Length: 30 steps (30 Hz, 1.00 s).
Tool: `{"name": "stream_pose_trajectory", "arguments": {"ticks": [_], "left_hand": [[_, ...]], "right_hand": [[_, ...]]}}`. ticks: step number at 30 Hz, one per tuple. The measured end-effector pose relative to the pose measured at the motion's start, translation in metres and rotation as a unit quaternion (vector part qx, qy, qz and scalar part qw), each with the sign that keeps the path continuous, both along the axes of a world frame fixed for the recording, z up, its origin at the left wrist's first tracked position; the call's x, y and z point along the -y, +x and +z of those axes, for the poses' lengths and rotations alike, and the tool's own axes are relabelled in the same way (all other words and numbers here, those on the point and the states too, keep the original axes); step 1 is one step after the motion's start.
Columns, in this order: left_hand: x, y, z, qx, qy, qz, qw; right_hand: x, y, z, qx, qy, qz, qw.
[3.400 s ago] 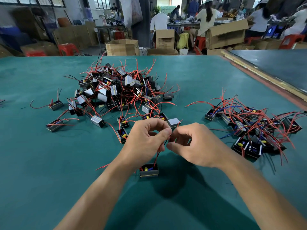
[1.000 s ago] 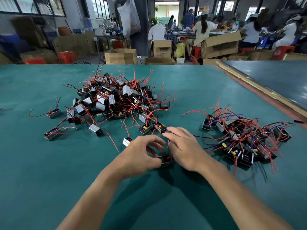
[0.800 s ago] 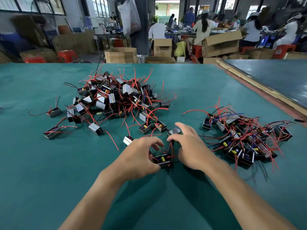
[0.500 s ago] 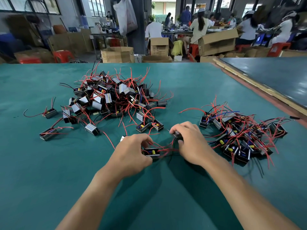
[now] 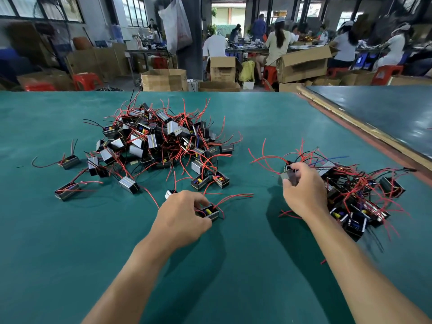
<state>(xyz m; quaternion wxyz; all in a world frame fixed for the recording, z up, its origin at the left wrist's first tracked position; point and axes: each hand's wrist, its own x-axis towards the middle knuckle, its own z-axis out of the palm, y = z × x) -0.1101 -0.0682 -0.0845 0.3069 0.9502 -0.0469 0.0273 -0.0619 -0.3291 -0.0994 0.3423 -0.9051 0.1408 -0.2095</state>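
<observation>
Half a second ago my hands worked side by side at the middle of the surface (image 5: 245, 265); now they are well apart. My right hand (image 5: 304, 192) has swung off toward the right edge, carrying the grey case (image 5: 288, 178), and has it at the left fringe of the right pile (image 5: 364, 195), fingers curled round it. I cannot tell whether the case touches the pile. My left hand (image 5: 182, 218) has barely shifted. It grips the open case (image 5: 210, 212) between thumb and fingers, and that case sits on the surface near the middle, closer to the near edge than to the far one.

The open case faces up. Inside it I see a yellow part (image 5: 208, 210), and red wires (image 5: 233, 197) run out of it to the right across the surface. The grey case shows me only its closed side. The big pile (image 5: 163, 141), left of the middle and toward the far edge, looks unchanged. Some of its cases lie open with yellow parts showing, while others show only grey sides. Beyond the far edge stand cartons (image 5: 163, 79), and I cannot see into them.
</observation>
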Motion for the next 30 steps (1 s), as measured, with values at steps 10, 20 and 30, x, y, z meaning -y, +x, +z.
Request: {"name": "stream_pose_trajectory", "arguments": {"ticks": [10,20,30], "left_hand": [[-0.002,-0.001,0.004,-0.028,-0.019,-0.009,0.999],[0.005,-0.007,0.009,-0.165,-0.121,-0.105,0.973],[0.002,-0.009,0.016,-0.204,-0.208,-0.136,0.947]], "right_hand": [[-0.056,-0.035,0.023,0.105,-0.013,0.134,0.985],[-0.052,-0.033,0.010,-0.098,-0.081,0.229,0.965],[-0.061,-0.039,0.013,-0.182,-0.157,0.285,0.928]]}}
